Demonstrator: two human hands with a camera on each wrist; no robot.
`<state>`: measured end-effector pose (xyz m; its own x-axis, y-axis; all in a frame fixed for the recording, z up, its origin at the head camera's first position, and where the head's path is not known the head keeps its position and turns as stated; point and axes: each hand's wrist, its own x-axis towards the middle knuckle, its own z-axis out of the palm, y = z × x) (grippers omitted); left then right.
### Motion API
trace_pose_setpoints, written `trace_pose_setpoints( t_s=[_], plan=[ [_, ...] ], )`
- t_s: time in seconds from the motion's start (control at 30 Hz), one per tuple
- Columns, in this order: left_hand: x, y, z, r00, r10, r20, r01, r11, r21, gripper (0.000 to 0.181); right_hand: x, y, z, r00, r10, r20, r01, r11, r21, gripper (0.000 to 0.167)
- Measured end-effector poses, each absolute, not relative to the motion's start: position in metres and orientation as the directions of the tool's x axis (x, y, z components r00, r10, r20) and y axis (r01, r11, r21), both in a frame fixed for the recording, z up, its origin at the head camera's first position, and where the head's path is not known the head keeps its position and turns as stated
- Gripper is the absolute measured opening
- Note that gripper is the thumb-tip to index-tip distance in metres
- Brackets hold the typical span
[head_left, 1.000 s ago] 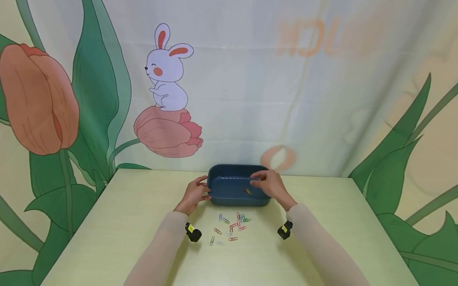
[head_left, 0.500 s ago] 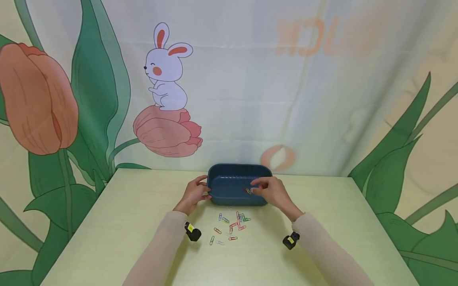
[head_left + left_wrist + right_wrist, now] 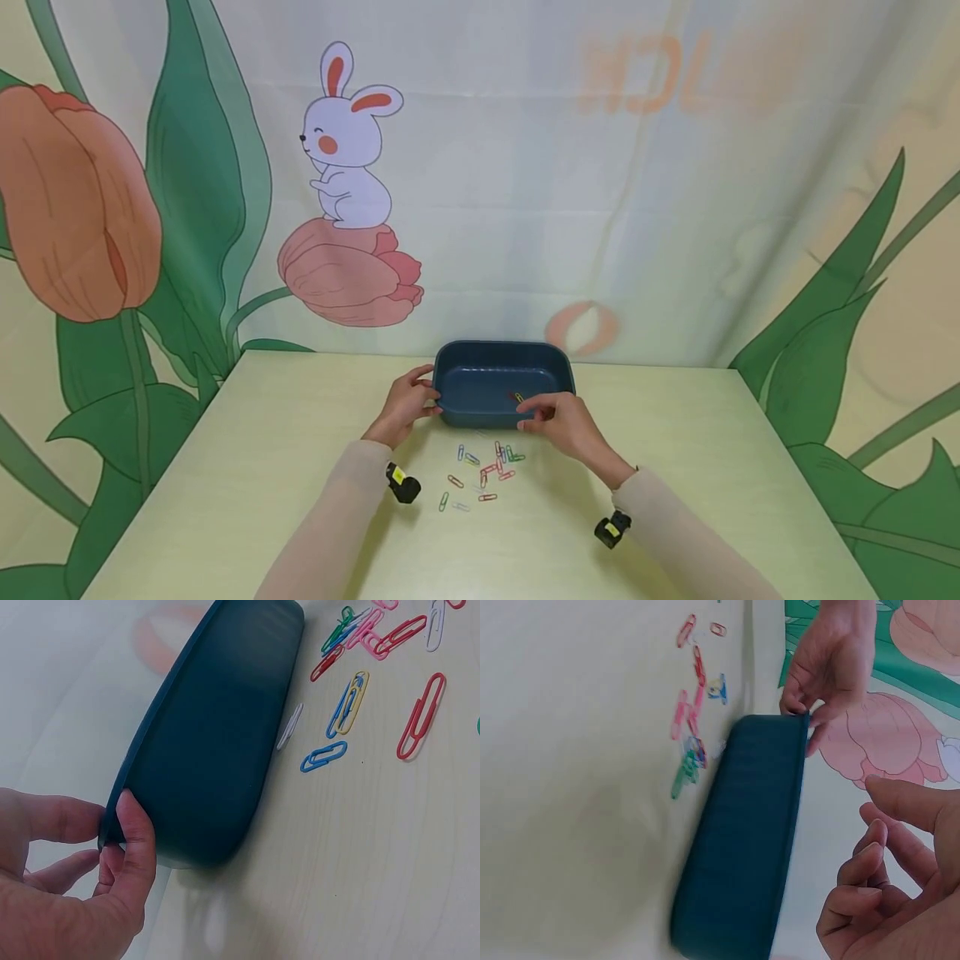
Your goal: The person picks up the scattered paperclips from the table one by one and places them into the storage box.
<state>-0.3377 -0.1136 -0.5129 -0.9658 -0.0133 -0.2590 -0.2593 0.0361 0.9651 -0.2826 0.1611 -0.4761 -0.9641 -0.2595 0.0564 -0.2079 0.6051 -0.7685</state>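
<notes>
A dark blue plastic bin (image 3: 476,418) stands on the table near the back edge. My left hand (image 3: 403,408) pinches its left rim, the thumb outside the wall in the left wrist view. Over the bin's near right rim hovers my right hand (image 3: 566,425), its thumb and index finger apart and nothing between them in the right wrist view. Inside the bin, a yellow paper clip (image 3: 519,397) lies beside a reddish one, partly hidden by the fingers. Several loose paper clips lie before the bin, among them a red paper clip (image 3: 421,716) and a blue paper clip (image 3: 324,756).
The pale wooden table (image 3: 285,467) runs up to a printed curtain (image 3: 487,167) with a rabbit and tulips. A green paper clip (image 3: 443,502) lies at the near left of the scatter. A small black camera (image 3: 612,529) sits on each wrist.
My right hand has moved from over the bin's inside back toward me, to its near rim. My left hand keeps its hold on the left rim. The loose clips stay put.
</notes>
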Motion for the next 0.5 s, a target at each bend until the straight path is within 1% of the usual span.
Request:
trace_pose_setpoints(
  t_s=[0.23,0.43,0.5],
  plan=[
    [-0.338,-0.114,-0.512,-0.966,-0.011,-0.259,-0.259,0.041,0.965,0.06,-0.279,0.163,-0.494,-0.962,-0.273,0.012,-0.177,0.589,-0.789,0.015],
    [-0.336,-0.113,-0.511,-0.966,-0.016,-0.258,-0.258,0.037,0.965,0.06,-0.278,0.164,-0.511,-0.952,-0.305,0.033,-0.226,0.627,-0.745,0.02],
    [-0.336,-0.113,-0.511,-0.966,-0.016,-0.256,-0.257,0.038,0.966,0.06,-0.277,0.163,-0.515,-0.949,-0.315,0.031,-0.235,0.636,-0.735,0.019]
  ],
)
